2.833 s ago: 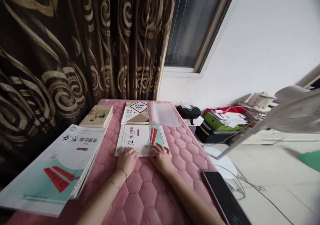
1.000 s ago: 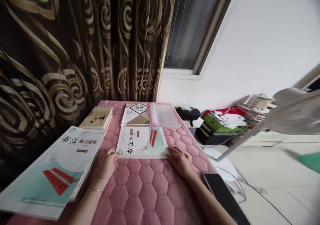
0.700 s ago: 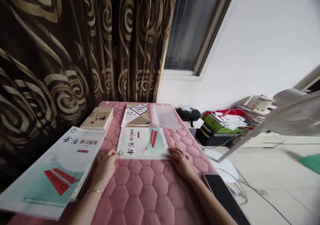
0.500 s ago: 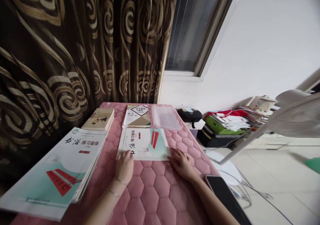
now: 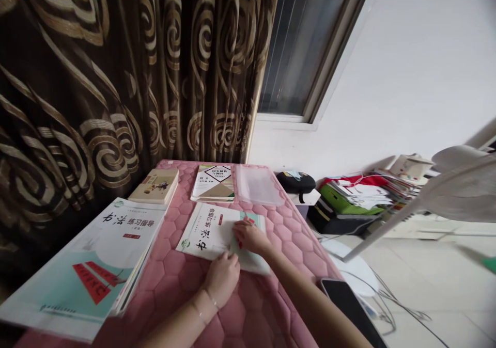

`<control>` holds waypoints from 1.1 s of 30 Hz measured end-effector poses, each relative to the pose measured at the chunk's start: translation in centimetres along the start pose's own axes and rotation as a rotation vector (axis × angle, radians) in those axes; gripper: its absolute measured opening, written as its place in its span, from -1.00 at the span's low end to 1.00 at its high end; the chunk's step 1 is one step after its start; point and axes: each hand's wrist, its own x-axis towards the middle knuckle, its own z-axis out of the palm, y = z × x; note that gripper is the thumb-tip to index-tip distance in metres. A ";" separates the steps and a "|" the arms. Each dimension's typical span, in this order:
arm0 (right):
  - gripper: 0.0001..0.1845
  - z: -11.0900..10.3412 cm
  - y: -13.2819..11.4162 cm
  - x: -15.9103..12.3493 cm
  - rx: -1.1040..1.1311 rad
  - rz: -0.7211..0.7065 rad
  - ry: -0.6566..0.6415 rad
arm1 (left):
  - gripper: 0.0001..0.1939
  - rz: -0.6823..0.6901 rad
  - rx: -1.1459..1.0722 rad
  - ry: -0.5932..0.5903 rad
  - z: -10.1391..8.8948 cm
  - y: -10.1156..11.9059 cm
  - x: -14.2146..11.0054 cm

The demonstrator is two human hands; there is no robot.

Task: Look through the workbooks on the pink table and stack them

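A white and teal workbook [image 5: 207, 232] lies skewed on the pink quilted table cover [image 5: 182, 281]. My right hand [image 5: 250, 236] rests flat on its right half, fingers stretched out. At the book's near edge, my left hand [image 5: 223, 278] has its fingers curled against the cover, and whether they pinch the edge is hidden. Bracelets show on my left wrist.
A stack of matching workbooks [image 5: 93, 257] lies at the near left. A tan book [image 5: 155, 185], a white and brown book [image 5: 213, 182] and a clear plastic folder [image 5: 259, 185] lie at the back. A black phone [image 5: 351, 312] sits near right. A fan [image 5: 457, 188] and piled books [image 5: 356, 193] occupy the floor.
My hands left the book's two near corners. The right hand moved onto the cover, the left came to its near edge, and the book turned askew.
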 end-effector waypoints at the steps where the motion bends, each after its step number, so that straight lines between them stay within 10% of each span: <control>1: -0.74 0.2 -0.3 0.4 -0.006 0.045 0.003 | -0.81 0.013 -0.009 0.014 0.1 -0.2 -1.5; 10: -0.56 0.7 -1.0 2.2 0.005 0.421 -0.012 | -0.55 -0.393 -0.047 0.114 -1.9 -2.2 -10.1; 17: -0.74 0.1 -0.9 2.4 0.097 0.476 -0.098 | -0.57 -0.699 -0.143 -0.154 -2.5 -4.9 -7.0; 33: -0.60 1.3 -0.2 -2.8 0.101 0.745 0.067 | -0.61 -0.791 -0.265 -0.142 -2.3 -11.4 3.4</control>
